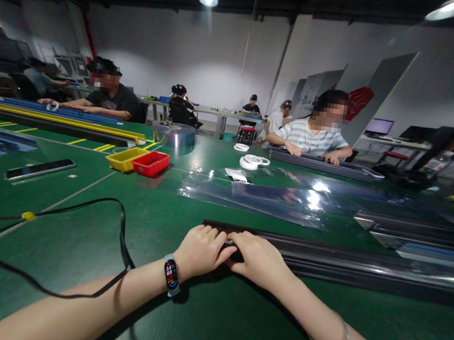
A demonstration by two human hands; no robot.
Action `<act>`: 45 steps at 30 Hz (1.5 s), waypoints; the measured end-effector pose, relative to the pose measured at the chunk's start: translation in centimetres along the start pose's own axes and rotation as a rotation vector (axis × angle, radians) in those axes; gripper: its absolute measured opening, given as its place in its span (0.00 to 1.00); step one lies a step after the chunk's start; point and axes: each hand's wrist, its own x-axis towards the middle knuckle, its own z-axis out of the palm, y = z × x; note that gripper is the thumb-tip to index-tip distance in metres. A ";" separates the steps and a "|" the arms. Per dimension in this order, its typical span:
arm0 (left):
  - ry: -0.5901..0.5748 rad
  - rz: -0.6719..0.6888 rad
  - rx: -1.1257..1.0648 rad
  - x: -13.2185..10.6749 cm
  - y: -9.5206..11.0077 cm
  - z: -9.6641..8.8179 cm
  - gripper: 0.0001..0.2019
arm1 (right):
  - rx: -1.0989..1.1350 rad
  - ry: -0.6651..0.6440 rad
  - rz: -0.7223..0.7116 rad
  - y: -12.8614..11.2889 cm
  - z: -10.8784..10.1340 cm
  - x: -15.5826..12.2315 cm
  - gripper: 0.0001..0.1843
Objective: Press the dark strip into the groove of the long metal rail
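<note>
A long black profile strip (324,258) lies across the green table in front of me and runs out to the right. Its left end is under my hands. My left hand (202,250), with a fitness band on the wrist, has its fingers curled over that end. Close beside it, my right hand (259,258) grips the same strip, thumb near the left thumb. The fingertips of both hands are partly hidden behind the strip. A tiny pale spot shows between the hands, too small to name.
Clear plastic strips (273,201) lie beyond the profile, with white tape rolls (253,162) behind. Yellow (122,159) and red (150,163) bins stand left of centre. A phone (41,169) and a black cable (122,223) are left. More dark profiles (423,235) lie right. Co-workers sit across.
</note>
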 end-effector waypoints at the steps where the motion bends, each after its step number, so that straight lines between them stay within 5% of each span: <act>1: 0.008 0.000 0.001 0.0 0.0 0.0 0.17 | -0.010 0.001 -0.001 0.0 0.0 0.0 0.17; 45: -0.117 -0.049 -0.009 0.1 0.2 -0.5 0.20 | -0.005 -0.014 0.008 0.5 0.3 0.1 0.14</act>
